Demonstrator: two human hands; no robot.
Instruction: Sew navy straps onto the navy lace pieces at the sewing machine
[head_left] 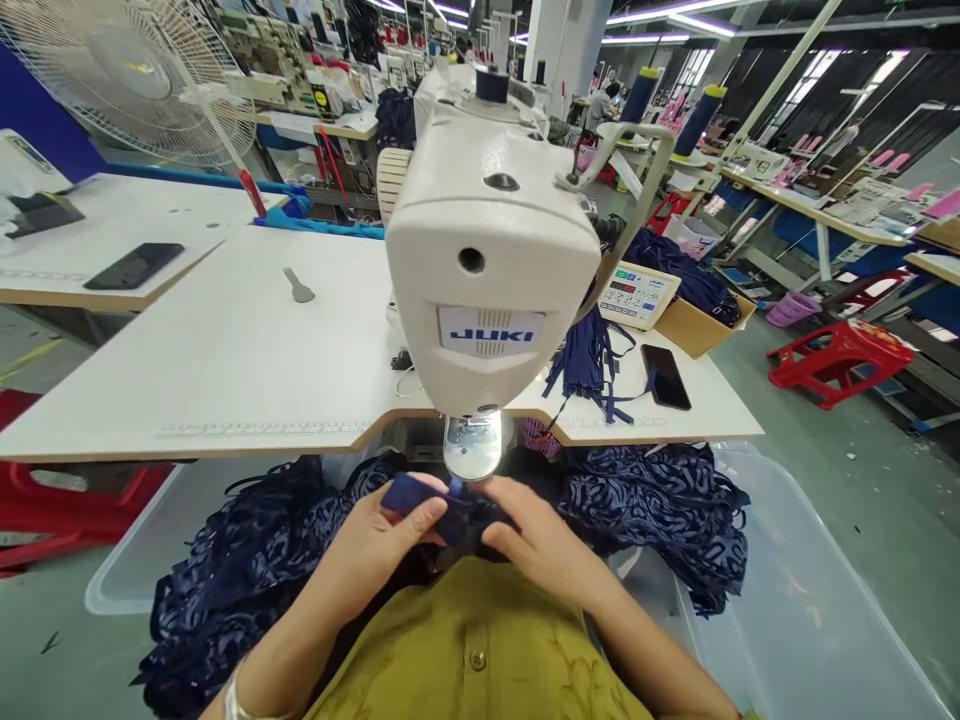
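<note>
Holding a small piece of navy cloth (417, 494) at lower centre of the frame, just under the needle end of a white sewing machine (487, 260). The left hand (375, 548) pinches one end beneath the thumb. The right hand (537, 540) clasps the other end, fingers curled. The cloth looks light, soft and floppy, so it is probably best gripped at its folded edges. Heaped patterned fabric (660, 505) surrounds both hands.

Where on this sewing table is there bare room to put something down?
Widest bare patch: white table left of the sewing machine, around the grey tool. Right of the machine is crowded: control panel, navy straps, phone. Left hand and right hand pinch a navy fabric piece.
</note>
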